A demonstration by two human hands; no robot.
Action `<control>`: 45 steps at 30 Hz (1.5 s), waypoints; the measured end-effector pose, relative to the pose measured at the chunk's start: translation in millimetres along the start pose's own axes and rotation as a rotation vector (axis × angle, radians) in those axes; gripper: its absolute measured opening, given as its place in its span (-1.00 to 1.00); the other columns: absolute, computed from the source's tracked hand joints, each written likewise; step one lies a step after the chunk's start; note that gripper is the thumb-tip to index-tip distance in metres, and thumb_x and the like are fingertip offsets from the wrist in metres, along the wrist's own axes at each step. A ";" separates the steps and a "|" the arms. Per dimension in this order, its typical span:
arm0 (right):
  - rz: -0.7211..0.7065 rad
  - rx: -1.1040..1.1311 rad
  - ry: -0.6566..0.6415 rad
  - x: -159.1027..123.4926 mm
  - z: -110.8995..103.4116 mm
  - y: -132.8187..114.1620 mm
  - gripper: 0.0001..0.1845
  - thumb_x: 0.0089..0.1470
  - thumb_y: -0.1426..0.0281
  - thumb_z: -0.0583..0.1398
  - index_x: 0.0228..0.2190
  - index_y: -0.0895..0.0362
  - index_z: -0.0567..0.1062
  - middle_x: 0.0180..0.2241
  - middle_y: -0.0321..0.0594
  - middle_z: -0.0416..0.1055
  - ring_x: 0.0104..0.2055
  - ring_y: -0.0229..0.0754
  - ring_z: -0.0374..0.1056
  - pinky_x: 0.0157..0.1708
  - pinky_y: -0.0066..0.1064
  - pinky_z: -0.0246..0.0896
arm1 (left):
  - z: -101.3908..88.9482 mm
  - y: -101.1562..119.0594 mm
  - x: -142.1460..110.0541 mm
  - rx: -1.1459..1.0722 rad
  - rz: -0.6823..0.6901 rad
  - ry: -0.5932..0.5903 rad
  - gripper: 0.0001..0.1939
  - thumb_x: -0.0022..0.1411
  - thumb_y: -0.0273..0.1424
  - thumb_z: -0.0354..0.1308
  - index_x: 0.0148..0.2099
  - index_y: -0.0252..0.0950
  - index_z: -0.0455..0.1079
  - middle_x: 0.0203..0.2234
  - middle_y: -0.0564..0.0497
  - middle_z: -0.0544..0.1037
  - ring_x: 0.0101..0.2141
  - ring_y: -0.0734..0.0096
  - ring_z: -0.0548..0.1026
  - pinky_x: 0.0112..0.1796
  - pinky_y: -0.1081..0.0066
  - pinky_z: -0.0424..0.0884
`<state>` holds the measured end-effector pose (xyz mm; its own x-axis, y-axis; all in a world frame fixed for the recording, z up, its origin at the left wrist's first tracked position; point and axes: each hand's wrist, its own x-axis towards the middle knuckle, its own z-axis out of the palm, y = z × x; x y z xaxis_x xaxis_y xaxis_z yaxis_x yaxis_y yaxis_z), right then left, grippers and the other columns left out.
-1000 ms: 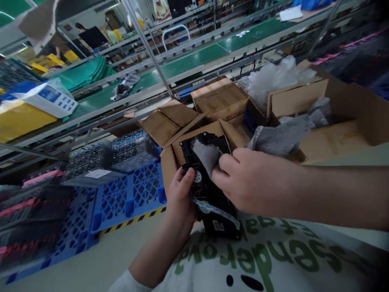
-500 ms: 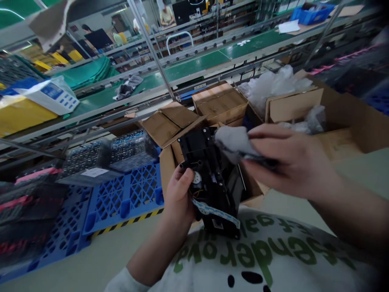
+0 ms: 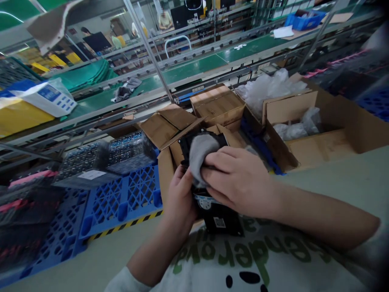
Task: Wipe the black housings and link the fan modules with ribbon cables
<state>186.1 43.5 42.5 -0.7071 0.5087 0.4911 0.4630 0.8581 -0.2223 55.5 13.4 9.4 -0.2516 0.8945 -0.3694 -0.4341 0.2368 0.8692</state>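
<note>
Black unit (image 3: 225, 211): we read it as hard plastic, mostly matt, with a smooth white sticker (image 3: 219, 222).
Grey cloth (image 3: 199, 154): we see soft, matt fabric, slightly fuzzy.
Cardboard box (image 3: 217, 103): we find brown paperboard, dull overall, with faintly shinier tape-like bands.
Clear bags (image 3: 270, 91): we make out thin, crinkled plastic, glossy along its folds.
Blue pallet (image 3: 122, 211): to us, smooth moulded plastic in an open lattice.
Bench (image 3: 194, 65): we see a smooth green surface, glossy where light catches.
Post (image 3: 148, 48): we take it for smooth grey metal.
Shirt (image 3: 194, 280): we see matt cloth with green print.
</note>
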 end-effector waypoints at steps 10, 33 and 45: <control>0.599 0.545 0.669 -35.6 7.5 46.2 -0.94 -0.02 0.43 0.12 -0.45 0.09 0.42 -0.39 -0.24 0.34 -0.34 -0.22 0.27 -0.32 -0.34 0.20 | -11.5 -2.4 5.1 -0.094 -0.163 0.042 -0.60 -0.05 -0.19 0.17 -0.18 -0.31 0.30 -0.46 0.03 0.45 -0.43 0.38 0.45 -0.39 0.40 0.37; 0.331 -0.142 0.017 -10.6 8.3 18.8 -0.78 0.03 0.35 0.01 -0.34 0.15 0.41 -0.32 -0.15 0.35 -0.36 -0.17 0.21 -0.42 -0.35 0.07 | 17.6 4.9 16.0 -0.027 0.018 -0.023 -0.68 -0.01 -0.39 0.19 -0.17 -0.25 0.24 -0.28 0.01 0.48 -0.30 0.42 0.44 -0.25 0.40 0.35; 0.124 0.704 0.146 -1.7 15.6 51.3 -0.87 0.00 0.47 0.07 -0.54 0.17 0.36 -0.49 -0.27 0.28 -0.35 -0.30 0.23 -0.40 -0.47 0.17 | 12.2 1.1 13.6 -0.027 0.001 -0.065 -0.75 0.05 -0.32 0.13 -0.17 -0.21 0.27 -0.39 0.08 0.48 -0.40 0.47 0.44 -0.31 0.44 0.34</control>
<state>202.7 87.8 17.1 -0.5706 0.6325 0.5238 0.0467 0.6618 -0.7482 62.2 30.5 9.4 -0.1961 0.9176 -0.3458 -0.4570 0.2264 0.8601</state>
